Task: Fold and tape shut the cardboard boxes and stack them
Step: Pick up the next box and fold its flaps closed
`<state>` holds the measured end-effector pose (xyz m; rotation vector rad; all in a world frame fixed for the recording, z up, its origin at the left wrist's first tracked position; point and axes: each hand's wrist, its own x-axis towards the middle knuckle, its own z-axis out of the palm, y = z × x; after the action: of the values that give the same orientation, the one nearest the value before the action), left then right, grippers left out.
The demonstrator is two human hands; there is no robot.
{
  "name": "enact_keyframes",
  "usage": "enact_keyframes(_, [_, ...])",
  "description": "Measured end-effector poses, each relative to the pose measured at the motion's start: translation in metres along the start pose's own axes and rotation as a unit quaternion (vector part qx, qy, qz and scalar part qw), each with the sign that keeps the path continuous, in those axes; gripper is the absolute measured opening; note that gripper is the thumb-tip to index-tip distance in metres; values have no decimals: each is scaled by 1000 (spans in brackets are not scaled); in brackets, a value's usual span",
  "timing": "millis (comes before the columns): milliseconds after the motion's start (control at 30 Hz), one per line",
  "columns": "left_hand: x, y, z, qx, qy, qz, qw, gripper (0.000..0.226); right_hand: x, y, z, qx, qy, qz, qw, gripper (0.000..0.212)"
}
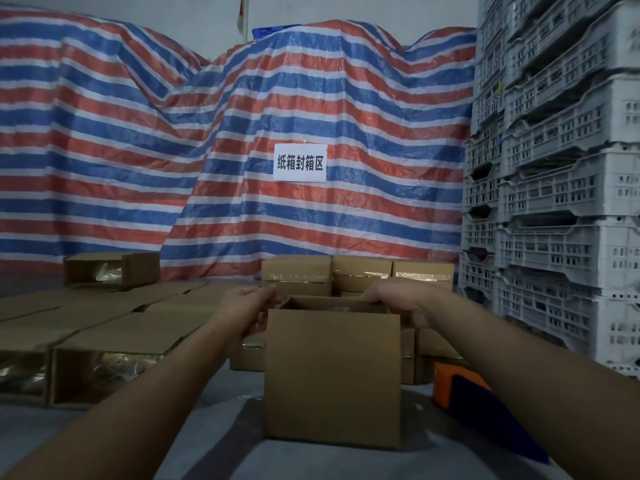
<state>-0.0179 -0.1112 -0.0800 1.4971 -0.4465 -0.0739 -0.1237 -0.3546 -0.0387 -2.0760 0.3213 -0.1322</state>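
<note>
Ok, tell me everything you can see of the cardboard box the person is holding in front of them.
The cardboard box is plain brown, unprinted, standing upright on the grey surface with one broad flat side facing the camera. Its top is open; no tape shows on the visible face. The left hand grips its top left corner and the right hand holds its top right edge, fingers curled over the rim. Taped boxes sit behind it.
</note>
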Motion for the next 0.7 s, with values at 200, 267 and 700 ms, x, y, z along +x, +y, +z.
enact_keyframes(200, [-3,-1,-2,-8,-7,3,1000,30,-2,7,7,14,49,-44,998,16])
enact_keyframes(267, [-2,0,0,-7,10,11,1000,29,-1,7,6,4,50,-58,997,12])
enact_keyframes(700, [12,-2,7,47,24,11,999,50,0,8,7,-21,60,-69,996,13])
